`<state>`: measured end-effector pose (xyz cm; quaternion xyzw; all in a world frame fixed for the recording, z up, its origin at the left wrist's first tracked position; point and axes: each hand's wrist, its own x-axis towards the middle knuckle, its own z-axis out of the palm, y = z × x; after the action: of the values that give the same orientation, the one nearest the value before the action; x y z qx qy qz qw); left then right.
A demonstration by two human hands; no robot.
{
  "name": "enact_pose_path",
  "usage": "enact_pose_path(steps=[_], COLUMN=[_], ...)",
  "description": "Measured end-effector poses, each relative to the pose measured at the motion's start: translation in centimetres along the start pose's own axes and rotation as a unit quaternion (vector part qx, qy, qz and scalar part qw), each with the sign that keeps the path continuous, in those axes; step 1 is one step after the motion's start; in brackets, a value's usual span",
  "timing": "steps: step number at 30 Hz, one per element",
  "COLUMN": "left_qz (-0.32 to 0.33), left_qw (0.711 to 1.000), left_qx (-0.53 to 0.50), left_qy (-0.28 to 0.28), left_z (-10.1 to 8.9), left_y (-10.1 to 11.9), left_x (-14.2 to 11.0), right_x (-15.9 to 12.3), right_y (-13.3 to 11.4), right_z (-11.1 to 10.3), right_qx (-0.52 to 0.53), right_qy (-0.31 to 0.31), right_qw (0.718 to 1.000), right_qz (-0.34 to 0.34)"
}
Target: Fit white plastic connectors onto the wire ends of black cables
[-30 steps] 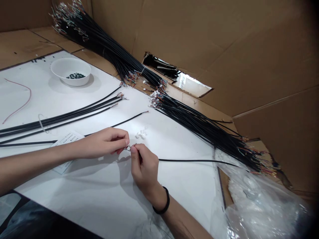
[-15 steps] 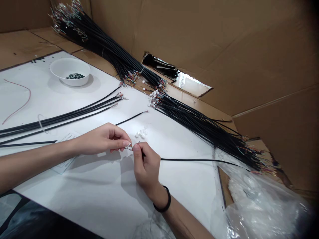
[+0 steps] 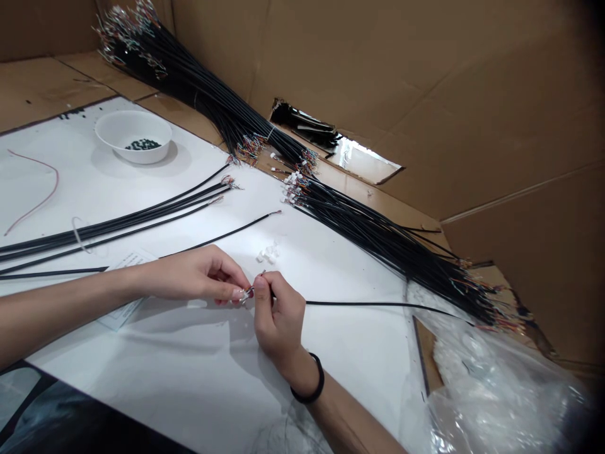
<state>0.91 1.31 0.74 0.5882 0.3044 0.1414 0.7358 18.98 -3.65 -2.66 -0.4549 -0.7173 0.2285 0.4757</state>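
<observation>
Between my two hands is the wired end of a black cable (image 3: 359,304), which runs off to the right across the white table. My right hand (image 3: 280,315), with a black band at the wrist, is closed round the cable near its thin coloured wires (image 3: 250,290). My left hand (image 3: 220,277) pinches a small white connector (image 3: 244,295) at the ends of those wires. Fingertips partly hide the connector and wires. Just beyond my hands lies a little pile of white connectors (image 3: 268,253).
A white bowl (image 3: 106,135) holds small black pieces. Loose black cables (image 3: 142,217) lie at left by a paper label (image 3: 118,315). Cable bundles (image 3: 203,82) rest along the cardboard wall (image 3: 368,75), another bundle (image 3: 387,252) at right. A clear plastic bag (image 3: 491,378) sits front right.
My left hand has moved slightly down and toward my right hand, with the white connector tilting lower. My right hand has stayed almost still on the cable.
</observation>
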Motion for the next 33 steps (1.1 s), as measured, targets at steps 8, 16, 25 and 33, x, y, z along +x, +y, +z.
enact_pose_path(steps=[8,16,25,33], left_qz=[0.001,-0.010,-0.013,-0.030], left_qw=[1.000,1.000,1.000,0.998], left_qx=[0.014,0.011,0.020,0.044], left_qy=[-0.006,0.005,0.018,0.023], left_z=[0.26,0.28,0.21,0.20], left_y=[-0.42,-0.30,-0.14,-0.05], left_x=[0.06,0.14,0.20,0.12], right_x=[0.13,0.32,0.30,0.47], right_y=[-0.08,-0.10,-0.17,-0.24], right_z=[-0.10,-0.11,-0.16,-0.18], right_qx=[0.011,0.034,0.042,0.043], right_qy=[-0.006,-0.009,-0.010,-0.026], right_qw=[1.000,0.999,0.999,0.998], right_qz=[0.013,0.020,0.029,0.047])
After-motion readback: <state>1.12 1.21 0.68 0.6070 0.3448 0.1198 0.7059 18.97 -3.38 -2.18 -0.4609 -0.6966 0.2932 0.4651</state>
